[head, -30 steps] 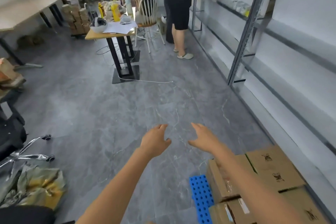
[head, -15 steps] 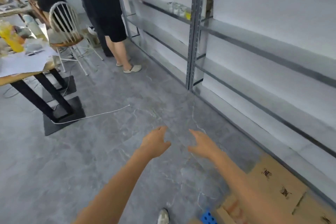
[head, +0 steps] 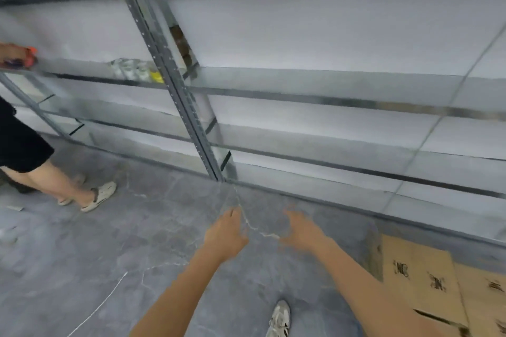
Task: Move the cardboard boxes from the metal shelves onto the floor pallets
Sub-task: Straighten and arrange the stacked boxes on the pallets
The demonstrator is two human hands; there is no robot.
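Note:
My left hand [head: 226, 235] and my right hand [head: 302, 230] are stretched out side by side above the grey floor, both holding nothing, fingers loosely spread. Brown cardboard boxes [head: 427, 279] with black printed marks sit stacked at the lower right, below my right forearm. Whatever they stand on is hidden. The metal shelves [head: 328, 85] run across the view ahead; the tiers in front of me hold no boxes. A grey upright post [head: 175, 85] divides two shelf bays.
Another person [head: 30, 156] in dark shorts and pale sandals stands at the left, a hand on a shelf. Small pale and yellow items [head: 137, 71] lie on that shelf. My own shoe [head: 279, 320] shows at the bottom. A thin white cable [head: 104, 306] crosses the floor.
My view has swung right, from the room with the table and chair to face the shelves. The blue pallet has gone out of view. Both hands stay outstretched and hold nothing.

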